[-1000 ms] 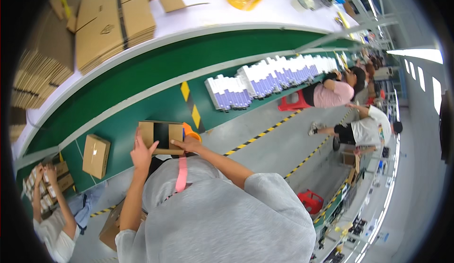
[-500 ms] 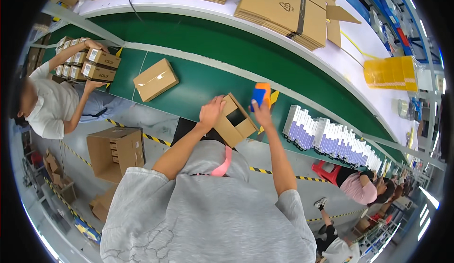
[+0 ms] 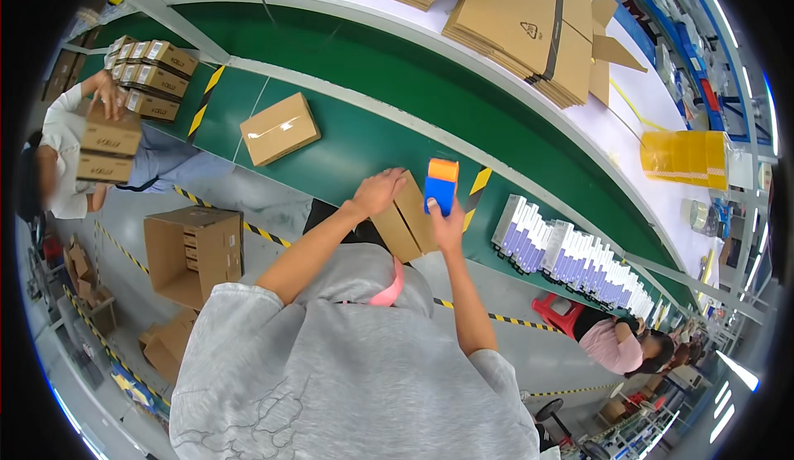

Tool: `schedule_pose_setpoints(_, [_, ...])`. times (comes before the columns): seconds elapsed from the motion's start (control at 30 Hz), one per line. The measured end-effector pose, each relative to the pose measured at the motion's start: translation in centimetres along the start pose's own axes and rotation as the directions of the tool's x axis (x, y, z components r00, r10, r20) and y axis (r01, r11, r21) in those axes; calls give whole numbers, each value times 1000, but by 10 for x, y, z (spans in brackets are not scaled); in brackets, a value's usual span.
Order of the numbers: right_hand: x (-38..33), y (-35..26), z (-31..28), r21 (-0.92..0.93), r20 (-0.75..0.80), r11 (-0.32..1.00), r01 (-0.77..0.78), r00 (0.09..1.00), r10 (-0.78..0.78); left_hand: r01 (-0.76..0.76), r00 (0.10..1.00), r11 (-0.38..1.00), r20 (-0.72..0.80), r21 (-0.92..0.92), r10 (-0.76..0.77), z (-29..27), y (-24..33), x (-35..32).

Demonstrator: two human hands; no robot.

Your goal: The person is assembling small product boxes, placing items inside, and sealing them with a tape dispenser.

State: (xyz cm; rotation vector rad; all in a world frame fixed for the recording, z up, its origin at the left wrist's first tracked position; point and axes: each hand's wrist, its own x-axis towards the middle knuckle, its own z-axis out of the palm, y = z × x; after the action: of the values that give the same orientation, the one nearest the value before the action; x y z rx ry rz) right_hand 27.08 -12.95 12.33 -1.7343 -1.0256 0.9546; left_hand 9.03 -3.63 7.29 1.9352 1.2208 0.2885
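A brown cardboard box (image 3: pixel 395 235) sits on the green bench in front of me, tilted in view, its top flaps folded in with a seam between them. My left hand (image 3: pixel 380 192) holds the box at its far left edge, fingers laid over it. In my right hand (image 3: pixel 447 222) is a blue and orange tape dispenser (image 3: pixel 441 187), gripped at its blue part just above the box's right side. The dispenser partly covers the box's far right corner. Further left on the bench lies a closed, taped cardboard box (image 3: pixel 281 129).
At left, a co-worker (image 3: pixel 62 137) holds small boxes beside a stack of boxes (image 3: pixel 157 79). White and purple packages (image 3: pixel 562 253) line the bench at right. Flattened cartons (image 3: pixel 513 30) and yellow tape rolls (image 3: pixel 685 158) rest on the shelf. An open carton (image 3: pixel 194 253) stands on the floor.
The box's opening, showing dark inside before, is now covered by its flaps. My right hand has moved left and nearer with the tape dispenser. The co-worker has drawn boxes away from the stack.
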Motion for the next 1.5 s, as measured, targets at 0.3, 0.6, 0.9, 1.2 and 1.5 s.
schedule_pose_setpoints(0.3, [-71, 40, -29, 128, 413, 953, -275, 888, 201, -21, 997, 985, 81, 171, 7, -6, 5, 2])
schedule_pose_setpoints(0.6, [-80, 51, -38, 148, 438, 969, -196, 892, 114, 196, 980, 905, 43, -379, -194, -26, 46, -48])
schedule_pose_setpoints(0.9, [-72, 7, -28, 67, 369, 934, -350, 879, 303, 418, 906, 583, 365, -697, -213, -22, 31, -28])
schedule_pose_setpoints(1.2, [-46, -24, -9, -120, 236, 913, -391, 882, 408, 285, 957, 562, 197, -777, -212, -42, -2, 23])
schedule_pose_setpoints(1.5, [-26, -44, -1, -226, 297, 894, -387, 847, 442, 174, 967, 487, 56, -856, -248, -27, -24, 18])
